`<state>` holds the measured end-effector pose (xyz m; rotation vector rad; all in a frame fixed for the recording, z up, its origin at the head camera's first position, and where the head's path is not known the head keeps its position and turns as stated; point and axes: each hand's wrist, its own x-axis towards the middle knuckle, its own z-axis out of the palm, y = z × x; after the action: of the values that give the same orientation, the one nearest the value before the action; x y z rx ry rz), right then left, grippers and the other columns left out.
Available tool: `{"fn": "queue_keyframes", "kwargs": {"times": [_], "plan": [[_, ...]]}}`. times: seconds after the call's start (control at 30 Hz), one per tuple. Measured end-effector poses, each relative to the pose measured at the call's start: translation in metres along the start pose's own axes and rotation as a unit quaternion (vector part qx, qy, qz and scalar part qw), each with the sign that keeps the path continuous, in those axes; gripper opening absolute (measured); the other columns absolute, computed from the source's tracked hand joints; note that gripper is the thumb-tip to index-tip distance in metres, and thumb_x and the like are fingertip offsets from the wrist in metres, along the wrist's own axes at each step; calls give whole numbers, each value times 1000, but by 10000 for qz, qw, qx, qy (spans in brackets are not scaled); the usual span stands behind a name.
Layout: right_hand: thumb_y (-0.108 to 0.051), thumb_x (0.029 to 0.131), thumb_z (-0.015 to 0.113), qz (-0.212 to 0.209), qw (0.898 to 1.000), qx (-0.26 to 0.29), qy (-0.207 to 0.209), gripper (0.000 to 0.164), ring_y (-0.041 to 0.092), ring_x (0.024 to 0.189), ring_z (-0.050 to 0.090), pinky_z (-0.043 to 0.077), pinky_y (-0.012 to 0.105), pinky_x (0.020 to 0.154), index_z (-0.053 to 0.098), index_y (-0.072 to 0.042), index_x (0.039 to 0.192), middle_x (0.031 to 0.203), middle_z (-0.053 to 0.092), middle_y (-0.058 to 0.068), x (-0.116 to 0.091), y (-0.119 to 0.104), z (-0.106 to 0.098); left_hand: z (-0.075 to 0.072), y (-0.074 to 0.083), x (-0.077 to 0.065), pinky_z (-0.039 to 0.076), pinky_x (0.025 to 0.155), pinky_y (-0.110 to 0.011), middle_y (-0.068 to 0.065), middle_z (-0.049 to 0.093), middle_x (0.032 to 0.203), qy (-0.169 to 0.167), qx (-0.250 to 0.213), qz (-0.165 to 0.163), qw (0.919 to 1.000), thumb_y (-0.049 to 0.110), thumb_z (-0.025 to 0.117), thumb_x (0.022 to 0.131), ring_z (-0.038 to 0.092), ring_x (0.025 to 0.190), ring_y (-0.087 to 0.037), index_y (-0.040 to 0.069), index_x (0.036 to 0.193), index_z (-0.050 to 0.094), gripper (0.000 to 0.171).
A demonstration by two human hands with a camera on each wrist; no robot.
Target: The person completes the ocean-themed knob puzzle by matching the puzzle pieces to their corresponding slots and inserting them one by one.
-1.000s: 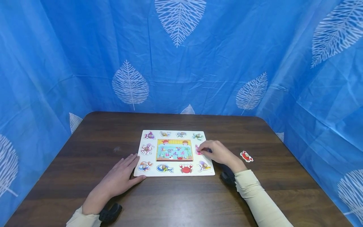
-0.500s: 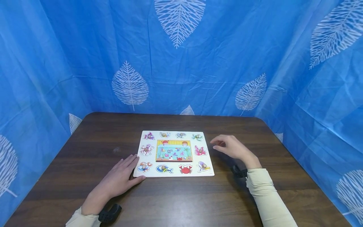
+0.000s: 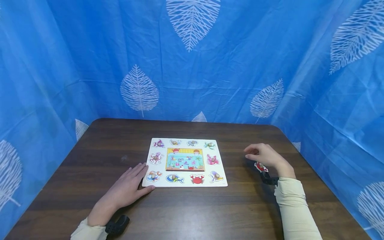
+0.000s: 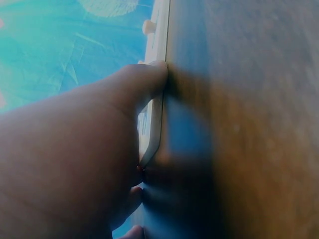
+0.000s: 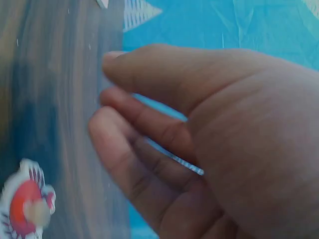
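A white wooden peg puzzle board (image 3: 185, 184) lies on the table, its sea-animal pieces bearing round knobs. My left hand (image 3: 127, 188) rests at the board's front left corner, fingers along the left edge and thumb on the front edge. In the left wrist view the thumb (image 4: 144, 79) lies against the board's side (image 4: 162, 30). My right hand (image 3: 268, 156) hovers right of the board, fingers loosely bent and nothing in them. Just under it, a red crab puzzle piece (image 3: 261, 167) lies on the table, knob up, partly covered by the wrist camera. The right wrist view shows this crab piece (image 5: 27, 209) at lower left.
A red crab picture (image 3: 197, 179) without a knob shows in the board's front row. The pink piece (image 3: 212, 160) sits in its place on the right side. The dark wooden table (image 3: 192, 213) is enclosed by blue curtains (image 3: 192, 73) with white leaf prints.
My right hand has let go of the pink piece, left it in the board, and moved right to above the crab piece. My left hand has stayed at the corner.
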<state>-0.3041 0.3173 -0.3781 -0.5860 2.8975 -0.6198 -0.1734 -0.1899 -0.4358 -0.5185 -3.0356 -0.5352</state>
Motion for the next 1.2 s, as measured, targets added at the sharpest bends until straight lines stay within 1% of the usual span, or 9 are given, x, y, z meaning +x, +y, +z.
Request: {"fn": "queue_keyframes", "kwargs": {"times": [0.23,0.37,0.47,0.57,0.67,0.77,0.87,1.03,1.2], "plan": [[-21,98,70,476,9981,5,-381,28,25,95,68,60,51,86,72,-2,118,109,74,13,-12,19,-8,-1,2,0,34,118,-64,-27,45,156,-27,-19,-31,10000,50,71,95,41,147,-44,-5,152,45,83],[-17,98,69,781,9940,289,-707,27,22,90,67,61,45,83,71,0,118,105,73,12,-19,27,-11,-2,2,1,34,118,-64,-27,45,157,-42,-28,-35,10000,50,70,95,40,147,-44,-5,152,45,83],[-14,96,69,901,9917,406,-821,25,21,87,66,61,42,80,70,2,116,101,73,10,-21,30,-13,-2,3,1,34,118,-63,-27,44,157,-68,-35,-56,10000,51,70,95,40,147,-44,-5,152,45,84],[-13,96,69,932,9910,398,-873,21,20,84,66,60,39,75,70,3,110,97,72,10,-22,31,-14,-2,3,1,34,119,-63,-26,44,157,-94,-32,-89,9999,52,71,94,40,147,-44,-5,152,45,84],[-12,95,70,1078,9890,400,-926,16,19,80,66,57,34,69,70,2,104,91,72,7,-22,32,-14,-2,3,1,33,119,-63,-26,44,157,-108,-29,-99,9999,52,71,94,40,147,-44,-5,152,45,85],[-13,94,72,1239,9867,436,-961,16,17,75,66,56,31,65,69,2,99,86,71,6,-22,32,-14,-2,3,1,33,119,-63,-26,44,157,-98,-25,-101,9999,52,70,95,40,147,-44,-5,152,45,84],[-14,93,74,1413,9838,520,-977,17,15,71,65,57,29,64,68,2,95,82,69,5,-22,32,-12,-2,3,1,34,119,-63,-26,44,157,-81,-23,-89,9999,51,70,95,40,147,-44,-5,152,45,84],[-13,92,74,1461,9827,552,-999,15,14,70,64,57,28,64,67,1,92,80,67,3,-21,32,-10,-2,3,1,34,119,-63,-26,45,156,-65,-15,-58,10000,51,70,95,40,147,-43,-5,152,45,83],[-12,92,74,1332,9867,279,-895,11,15,71,63,55,30,64,71,-1,91,80,68,2,-19,33,-10,-2,3,0,34,119,-63,-26,45,156,-50,-14,-52,10000,50,70,95,41,147,-44,-5,151,46,82]]}}
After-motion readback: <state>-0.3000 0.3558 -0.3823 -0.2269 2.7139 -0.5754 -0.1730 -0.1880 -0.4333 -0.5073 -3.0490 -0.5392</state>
